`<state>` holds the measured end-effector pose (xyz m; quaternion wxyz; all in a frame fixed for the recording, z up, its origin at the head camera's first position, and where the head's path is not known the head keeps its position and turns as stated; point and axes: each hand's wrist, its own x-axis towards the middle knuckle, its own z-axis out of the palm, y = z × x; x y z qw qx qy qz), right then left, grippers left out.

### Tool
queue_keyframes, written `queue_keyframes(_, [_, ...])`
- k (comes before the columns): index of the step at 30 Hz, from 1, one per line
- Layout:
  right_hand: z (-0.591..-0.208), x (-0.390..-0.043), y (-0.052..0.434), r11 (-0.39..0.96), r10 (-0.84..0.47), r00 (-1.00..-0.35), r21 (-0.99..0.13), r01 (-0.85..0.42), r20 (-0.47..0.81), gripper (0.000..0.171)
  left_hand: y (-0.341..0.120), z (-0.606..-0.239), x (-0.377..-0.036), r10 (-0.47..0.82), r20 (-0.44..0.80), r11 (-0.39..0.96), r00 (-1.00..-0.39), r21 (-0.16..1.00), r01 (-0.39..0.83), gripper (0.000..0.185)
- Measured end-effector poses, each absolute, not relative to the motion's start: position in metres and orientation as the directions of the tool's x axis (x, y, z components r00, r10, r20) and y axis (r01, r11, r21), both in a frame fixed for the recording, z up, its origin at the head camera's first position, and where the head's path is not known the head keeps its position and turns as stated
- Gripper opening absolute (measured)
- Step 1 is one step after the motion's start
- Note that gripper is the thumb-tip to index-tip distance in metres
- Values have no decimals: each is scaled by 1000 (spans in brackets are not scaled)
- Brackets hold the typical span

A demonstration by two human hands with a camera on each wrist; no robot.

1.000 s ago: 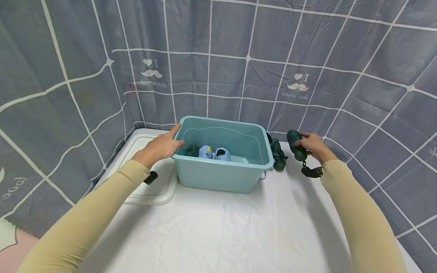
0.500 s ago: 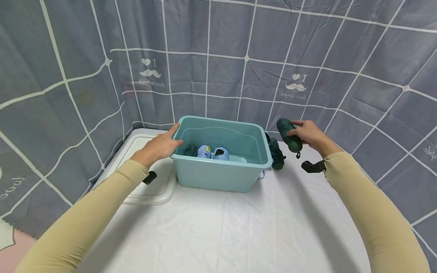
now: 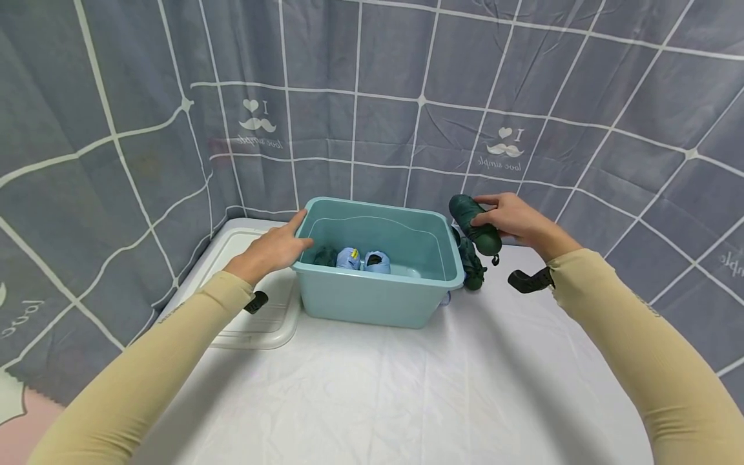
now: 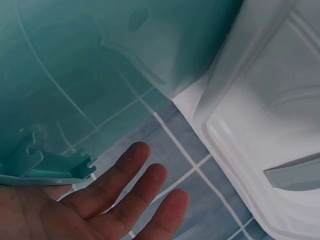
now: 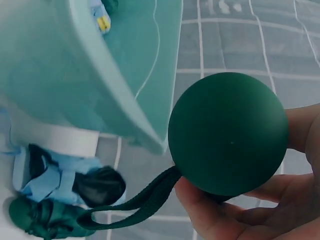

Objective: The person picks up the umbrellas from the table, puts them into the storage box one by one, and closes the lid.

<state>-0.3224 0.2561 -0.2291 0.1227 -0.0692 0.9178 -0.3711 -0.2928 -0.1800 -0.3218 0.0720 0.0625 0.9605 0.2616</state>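
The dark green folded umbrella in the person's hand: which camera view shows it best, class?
The head view: the whole dark green folded umbrella shows in the right hand. The right wrist view shows only its round end and strap; the left wrist view shows none.

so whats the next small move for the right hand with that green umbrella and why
Probably carry it a little further left and lower it into the bin. The right hand grips the umbrella in the air just beside the bin's right rim, not yet over the opening. The left hand rests on the left rim, and folded items already lie inside.
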Motion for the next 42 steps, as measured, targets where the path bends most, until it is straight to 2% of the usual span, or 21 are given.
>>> queue_keyframes(13, [-223, -325, 208, 754, -295, -920, -655, -58, -259, 71, -181, -325, -294, 163, -102, 850, -981, 520, 87, 80])
queue_keyframes(25, [-229, -342, 172, 799, -378, -846, -594, -95, -375, 67, -180, -324, -294, 162, -114, 847, -980, 526, 79, 79])
queue_keyframes(35, [-241, -358, 152, 847, -373, -808, -523, -96, -456, 64, -180, -322, -293, 157, -106, 849, -982, 522, 79, 79])
queue_keyframes(38, [-247, -362, 147, 852, -383, -784, -515, -95, -489, 60, -179, -322, -292, 157, -106, 849, -982, 522, 80, 79])
queue_keyframes(42, [-254, -367, 140, 869, -376, -767, -485, -96, -521, 43, -179, -322, -291, 159, -110, 848, -981, 523, 79, 79])
